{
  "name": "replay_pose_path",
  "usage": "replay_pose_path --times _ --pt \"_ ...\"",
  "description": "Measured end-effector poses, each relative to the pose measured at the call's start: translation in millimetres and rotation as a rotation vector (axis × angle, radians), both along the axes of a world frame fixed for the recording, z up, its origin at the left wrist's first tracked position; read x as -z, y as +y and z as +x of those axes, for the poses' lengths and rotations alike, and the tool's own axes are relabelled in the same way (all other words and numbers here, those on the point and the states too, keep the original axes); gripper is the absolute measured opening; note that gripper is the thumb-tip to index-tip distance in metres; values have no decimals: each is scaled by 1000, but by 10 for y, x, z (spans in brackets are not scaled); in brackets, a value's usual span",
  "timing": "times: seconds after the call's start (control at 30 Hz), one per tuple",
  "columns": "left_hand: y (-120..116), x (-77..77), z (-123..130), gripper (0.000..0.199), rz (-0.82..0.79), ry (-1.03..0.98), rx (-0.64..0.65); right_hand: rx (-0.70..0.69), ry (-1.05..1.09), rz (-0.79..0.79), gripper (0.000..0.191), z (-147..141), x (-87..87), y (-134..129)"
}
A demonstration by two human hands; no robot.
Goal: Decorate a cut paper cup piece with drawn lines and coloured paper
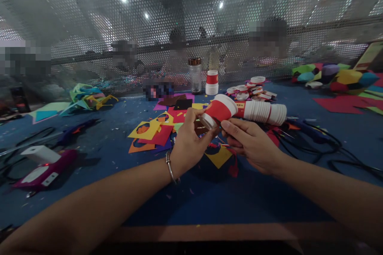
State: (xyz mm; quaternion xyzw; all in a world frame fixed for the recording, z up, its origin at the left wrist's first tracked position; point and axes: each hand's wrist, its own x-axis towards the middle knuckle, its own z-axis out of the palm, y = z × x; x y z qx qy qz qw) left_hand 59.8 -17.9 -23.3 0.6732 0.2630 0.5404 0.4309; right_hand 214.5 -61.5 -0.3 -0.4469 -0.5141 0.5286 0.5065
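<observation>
A red and white paper cup [220,108] is held tilted above the table, its wide white rim up and to the right. My left hand [191,139], with a metal bangle at the wrist, grips the cup around its lower end. My right hand [254,145] is closed in a pinch beside the cup's lower right side; what lies between its fingers is too small to make out. Behind the right hand lies a stack of nested paper cups [260,112] on its side. Below the hands is a yellow paper piece [220,157] among coloured scraps.
Cut paper sheets [149,130] spread left of the hands. A lidded clear bottle [195,77] and an upright cup stack [212,83] stand behind, near a pile of cut cup pieces [257,89]. A magenta power strip [44,171] lies left; black cables [323,145] curl at right.
</observation>
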Motion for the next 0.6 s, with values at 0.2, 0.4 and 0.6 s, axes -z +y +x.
replay_pose_path --times 0.2,0.4,0.6 --pt "-33 -54 17 42 -210 -183 66 -11 12 73 48 11 -20 6" --pt "-29 -54 37 36 -311 -209 154 6 -36 78 45 13 0 2" --pt "-19 -37 0 41 -170 -81 89 15 -76 82 47 28 26 -15"
